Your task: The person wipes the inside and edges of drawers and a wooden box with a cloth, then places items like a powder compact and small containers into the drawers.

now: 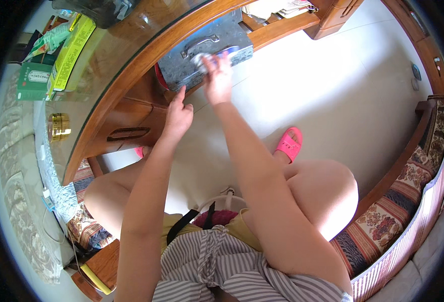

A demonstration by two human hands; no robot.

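Note:
A grey metal box (pixel 179 68) with a silver carrying handle (pixel 200 45) sits at the coffee table's lower shelf. Over its near right part is my right hand (pixel 218 85), closed on a crumpled white and blue cloth (pixel 200 61) that is smeared by motion. The cloth appears to lie against the box's surface, just below the handle. My left hand (pixel 178 117) holds nothing; its index finger stretches toward the box's near edge, while the other fingers are partly curled. Whether that fingertip touches the box, I cannot tell.
The wooden coffee table (pixel 116 83) with a glass top curves along the left, carrying a yellow-green box (pixel 71 53) and a gold-coloured jar (pixel 59 127). Papers (pixel 277 9) lie on its shelf at the back. A patterned wooden sofa (pixel 383 221) stands at right.

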